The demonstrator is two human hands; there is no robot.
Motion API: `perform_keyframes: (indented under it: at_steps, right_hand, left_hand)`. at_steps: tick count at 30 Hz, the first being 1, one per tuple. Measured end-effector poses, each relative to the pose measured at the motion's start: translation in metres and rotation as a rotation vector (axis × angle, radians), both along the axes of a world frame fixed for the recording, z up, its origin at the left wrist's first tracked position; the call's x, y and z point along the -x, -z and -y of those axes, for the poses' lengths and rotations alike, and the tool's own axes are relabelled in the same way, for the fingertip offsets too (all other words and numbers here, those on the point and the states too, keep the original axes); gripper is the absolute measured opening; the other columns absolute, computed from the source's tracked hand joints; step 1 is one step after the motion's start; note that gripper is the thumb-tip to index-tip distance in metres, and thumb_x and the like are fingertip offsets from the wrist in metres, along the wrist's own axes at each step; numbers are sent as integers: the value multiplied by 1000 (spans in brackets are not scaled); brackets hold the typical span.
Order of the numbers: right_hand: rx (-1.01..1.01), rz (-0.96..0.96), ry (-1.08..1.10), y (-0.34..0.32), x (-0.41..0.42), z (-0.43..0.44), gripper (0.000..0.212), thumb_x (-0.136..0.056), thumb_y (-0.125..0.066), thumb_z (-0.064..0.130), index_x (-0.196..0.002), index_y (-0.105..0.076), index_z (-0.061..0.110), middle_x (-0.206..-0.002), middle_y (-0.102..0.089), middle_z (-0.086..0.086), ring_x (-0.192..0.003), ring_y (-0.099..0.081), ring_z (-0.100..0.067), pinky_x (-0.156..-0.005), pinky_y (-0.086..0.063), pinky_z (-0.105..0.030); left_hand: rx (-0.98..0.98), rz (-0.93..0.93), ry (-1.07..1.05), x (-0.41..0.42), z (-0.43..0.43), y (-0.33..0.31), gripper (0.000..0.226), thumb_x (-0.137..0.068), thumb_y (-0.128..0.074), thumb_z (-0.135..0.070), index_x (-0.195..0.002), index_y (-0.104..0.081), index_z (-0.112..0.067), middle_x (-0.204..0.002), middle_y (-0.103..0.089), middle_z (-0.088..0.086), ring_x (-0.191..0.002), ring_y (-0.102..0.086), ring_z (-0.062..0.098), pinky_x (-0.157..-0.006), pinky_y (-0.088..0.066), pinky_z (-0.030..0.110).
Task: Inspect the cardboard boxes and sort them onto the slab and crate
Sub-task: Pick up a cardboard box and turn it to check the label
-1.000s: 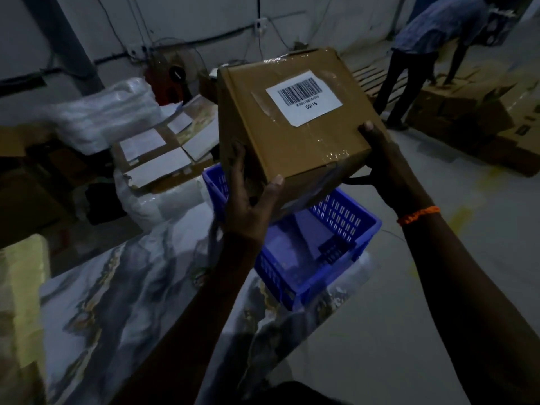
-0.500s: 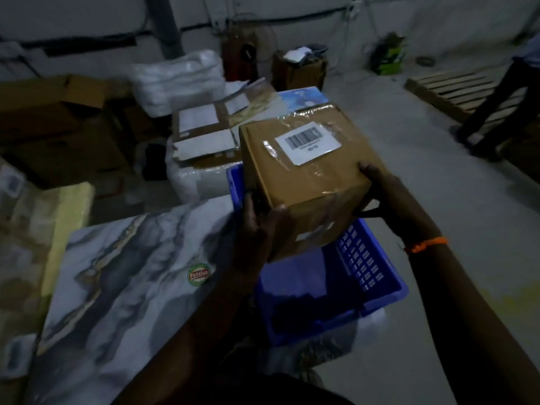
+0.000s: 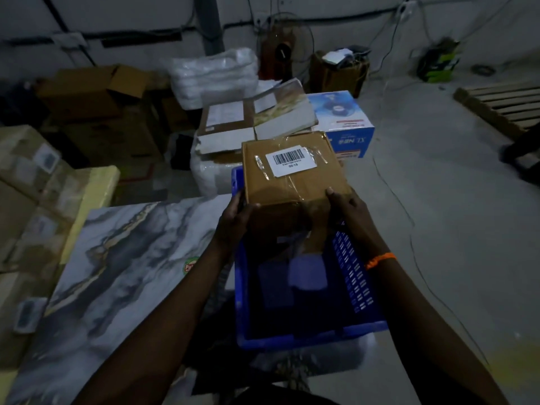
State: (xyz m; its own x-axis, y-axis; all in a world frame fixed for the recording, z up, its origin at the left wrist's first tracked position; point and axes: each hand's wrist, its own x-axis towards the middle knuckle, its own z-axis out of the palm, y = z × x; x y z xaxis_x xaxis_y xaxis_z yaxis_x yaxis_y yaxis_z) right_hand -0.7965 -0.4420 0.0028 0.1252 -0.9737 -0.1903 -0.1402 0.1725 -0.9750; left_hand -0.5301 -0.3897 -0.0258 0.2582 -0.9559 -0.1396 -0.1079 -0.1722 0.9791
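I hold a taped brown cardboard box point(image 3: 292, 182) with a white barcode label on top, gripped from both sides. My left hand point(image 3: 233, 220) clasps its left near corner and my right hand point(image 3: 346, 209) its right near corner. The box sits at the far end of a blue plastic crate point(image 3: 356, 276); whether it touches the crate floor is hidden. Left of the crate lies a grey-white marbled slab point(image 3: 111, 276) with a small round sticker point(image 3: 190, 266).
Behind the crate stand a white wrapped bundle topped with flat cartons point(image 3: 228, 124), a blue fan box point(image 3: 347, 124) and more brown cartons point(image 3: 96, 92) at left. A wooden pallet point(image 3: 502, 103) lies far right. Cables trail over the grey floor at right.
The box has come down from chest height and tilted flat, now low at the crate's far end. My view has dropped and turned left; the other person has left the frame.
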Motion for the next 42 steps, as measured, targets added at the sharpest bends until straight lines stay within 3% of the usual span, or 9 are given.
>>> perform_keyframes:
  at_steps: [3, 9, 12, 15, 19, 23, 30, 36, 42]
  right_hand:
    - [-2, 23, 11, 2, -3, -3, 58, -98, -60, 53, -149, -47, 28, -124, -63, 7, -106, -66, -12, -64, -57, -17]
    - [25, -46, 172, 21, -18, -18, 76, -79, -52, 90, -137, -53, 41, -142, -61, 0, -125, -61, -26, -107, -50, -55]
    - [69, -148, 252, 28, -31, -30, 82, -83, -43, 92, -146, -49, 39, -151, -55, 1, -133, -55, -25, -114, -43, -50]
    - [142, -276, 257, 29, -44, -56, 71, -97, -44, 74, -156, -38, 35, -157, -49, 3, -138, -49, -20, -109, -38, -34]
    - [168, -543, 247, 57, -46, -90, 93, -92, -44, 82, -162, -30, 22, -161, -43, -7, -144, -44, -25, -117, -39, -48]
    - [113, -792, 247, 74, -57, -141, 90, -97, -52, 66, -162, -26, 9, -163, -34, -17, -148, -35, -36, -120, -32, -56]
    - [201, -1151, 170, 94, -85, -220, 79, -103, -47, 59, -162, -27, 11, -166, -28, -19, -154, -22, -39, -125, -21, -58]
    - [345, -1088, 185, 112, -141, -298, 81, -101, -36, 64, -163, -28, 13, -167, -26, -21, -155, -20, -40, -124, -17, -57]
    - [326, -961, 100, 152, -225, -394, 79, -98, -48, 58, -162, -30, 14, -166, -28, -21, -154, -22, -42, -119, -25, -61]
  left_hand:
    - [11, 26, 85, -8, 5, 2, 66, -81, -66, -68, -141, -46, -51, -140, -58, -10, -127, -57, 18, -104, -50, 53]
    - [29, 248, 202, -21, -2, 4, 80, -87, -50, -73, -157, -22, -43, -150, -51, 3, -129, -55, 23, -104, -48, 38]
    - [146, 482, 237, -31, -5, 14, 78, -92, -43, -71, -158, -22, -35, -152, -47, 5, -133, -51, 23, -106, -47, 41]
    - [244, 786, 295, -53, 1, 31, 73, -96, -39, -71, -155, -28, -29, -147, -48, 6, -129, -51, 24, -103, -48, 49]
    - [281, 1082, 410, -83, -13, 59, 73, -97, -33, -72, -154, -30, -26, -152, -42, 10, -138, -40, 32, -108, -37, 60]
    - [247, 1145, 517, -107, -44, 81, 75, -97, -32, -68, -156, -31, -22, -161, -32, 11, -149, -27, 35, -116, -24, 63]
    - [277, 1157, 540, -141, -125, 91, 75, -96, -35, -70, -152, -43, -20, -153, -47, 13, -140, -43, 36, -110, -34, 62]
    - [238, 1168, 506, -190, -232, 95, 75, -96, -35, -67, -151, -44, -18, -155, -44, 13, -143, -38, 34, -113, -29, 63]
    - [103, 1174, 574, -258, -359, 125, 76, -98, -23, -70, -150, -47, -21, -154, -46, 11, -142, -43, 35, -109, -35, 66]
